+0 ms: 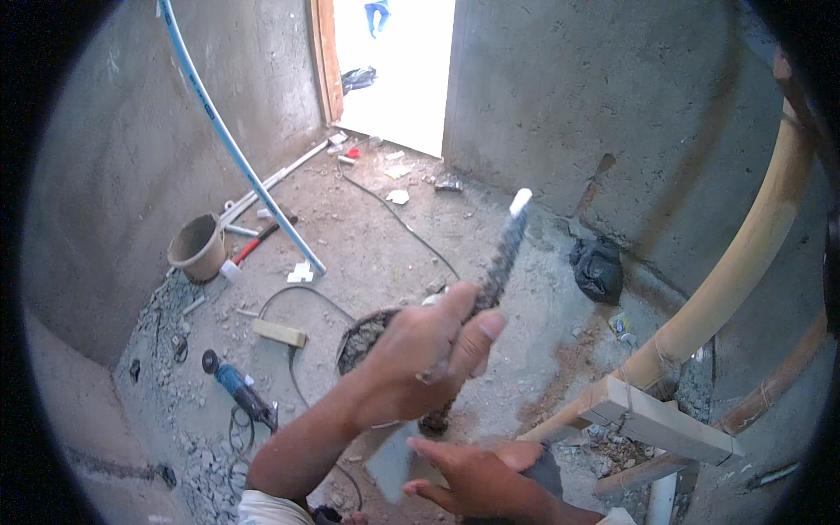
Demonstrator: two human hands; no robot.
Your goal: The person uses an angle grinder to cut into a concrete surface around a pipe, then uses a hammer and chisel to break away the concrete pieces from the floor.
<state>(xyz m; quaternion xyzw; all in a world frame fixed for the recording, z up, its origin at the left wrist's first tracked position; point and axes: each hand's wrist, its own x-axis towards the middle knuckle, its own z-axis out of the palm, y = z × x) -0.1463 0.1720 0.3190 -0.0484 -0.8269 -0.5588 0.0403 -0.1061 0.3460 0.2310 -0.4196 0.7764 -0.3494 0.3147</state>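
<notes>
Bare grey concrete floor, littered; thick yellow bamboo pole slants up along its right edge. Toward the floor's left edge, beige round plastic bucket, contents not readable. Near floor middle, dark-rimmed round container, partly behind the left forearm, holds lumpy grey mortar. Crumpled black plastic bag by the far wall's foot, contents hidden. Pale grey flat plate, blurred, sits below the hands. Left hand is closed around a long dark tool with a white tip, raised above the floor; right hand has fingers spread beside the plate, can't tell if holding it. Tool probably light, stiff, maybe slippery if wet; best gripped mid-length.
</notes>
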